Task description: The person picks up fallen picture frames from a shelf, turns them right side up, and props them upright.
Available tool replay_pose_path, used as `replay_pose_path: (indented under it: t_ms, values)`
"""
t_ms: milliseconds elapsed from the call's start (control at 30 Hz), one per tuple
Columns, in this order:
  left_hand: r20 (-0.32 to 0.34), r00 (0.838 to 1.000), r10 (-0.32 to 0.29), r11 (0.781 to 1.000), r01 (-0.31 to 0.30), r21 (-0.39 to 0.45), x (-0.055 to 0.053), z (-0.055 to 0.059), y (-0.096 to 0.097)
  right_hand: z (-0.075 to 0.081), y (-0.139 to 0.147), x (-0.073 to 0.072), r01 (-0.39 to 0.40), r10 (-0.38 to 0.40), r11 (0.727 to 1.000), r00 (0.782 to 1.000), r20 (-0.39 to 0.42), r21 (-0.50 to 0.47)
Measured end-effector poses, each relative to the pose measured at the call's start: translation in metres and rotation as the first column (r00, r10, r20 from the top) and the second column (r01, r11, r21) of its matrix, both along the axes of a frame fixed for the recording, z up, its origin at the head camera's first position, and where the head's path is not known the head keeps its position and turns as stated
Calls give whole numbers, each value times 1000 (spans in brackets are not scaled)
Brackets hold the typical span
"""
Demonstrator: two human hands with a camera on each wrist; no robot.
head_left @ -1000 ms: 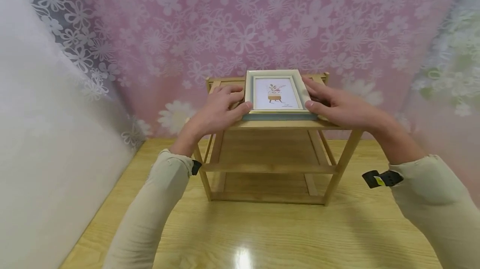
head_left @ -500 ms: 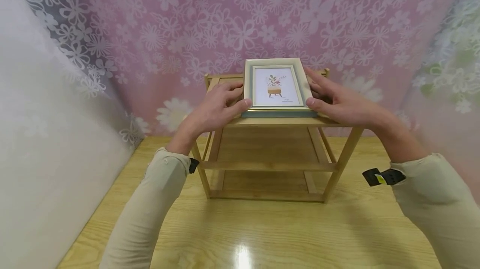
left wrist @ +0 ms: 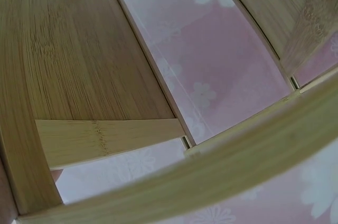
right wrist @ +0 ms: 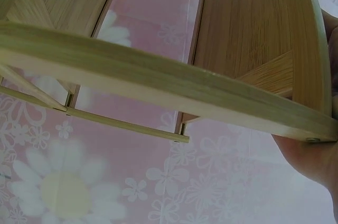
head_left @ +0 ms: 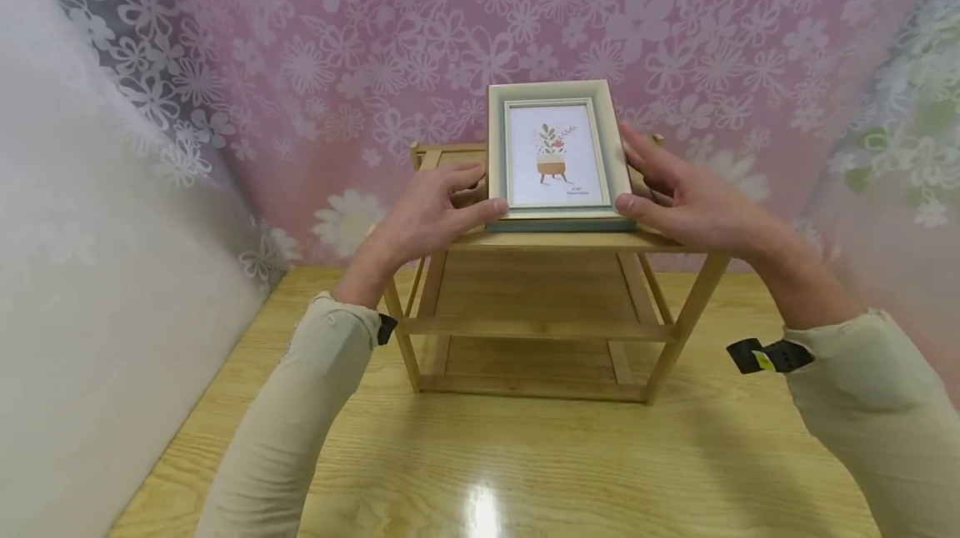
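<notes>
A picture frame (head_left: 551, 209) with a cream and grey-green border tilts up over the top of a wooden shelf rack (head_left: 547, 327), its lower edge close to the front rail. Inside it is a print (head_left: 555, 155) of a potted plant on legs. My left hand (head_left: 431, 213) grips the frame's left side, thumb at the lower left corner. On the opposite side my right hand (head_left: 693, 201) holds the frame, thumb at the lower right corner and the other fingers along its edge. Part of the right hand (right wrist: 317, 166) appears beside the rack in the right wrist view; the frame is hidden there.
Two lower shelves of the rack (head_left: 536, 288) sit beneath the top. Behind it hangs a pink floral curtain (head_left: 420, 47), with a white wall (head_left: 112, 288) at left. The rack stands on a wood-patterned floor (head_left: 525, 463).
The picture frame has tilted up from nearly flat, its far edge rising while its near edge stays by the rack's front rail. Both hands keep hold of its sides.
</notes>
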State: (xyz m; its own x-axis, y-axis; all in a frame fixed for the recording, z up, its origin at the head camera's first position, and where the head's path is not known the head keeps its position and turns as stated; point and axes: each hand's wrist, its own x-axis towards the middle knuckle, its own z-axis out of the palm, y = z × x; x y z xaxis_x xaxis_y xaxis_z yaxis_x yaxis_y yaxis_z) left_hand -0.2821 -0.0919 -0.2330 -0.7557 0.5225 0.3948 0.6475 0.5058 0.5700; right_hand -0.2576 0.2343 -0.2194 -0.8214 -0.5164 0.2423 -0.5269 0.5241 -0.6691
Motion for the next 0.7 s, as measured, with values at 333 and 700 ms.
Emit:
replay_pose_path:
  t_ms: [333,700]
  values:
    - [103,994,-41,995,32,90,4,2,1,-2,-1,-2,-50,49,999,997,-60,-21]
    - [98,994,-40,994,29,106,4,1,2,-5,1,-2,-113,108,987,993,-55,-112]
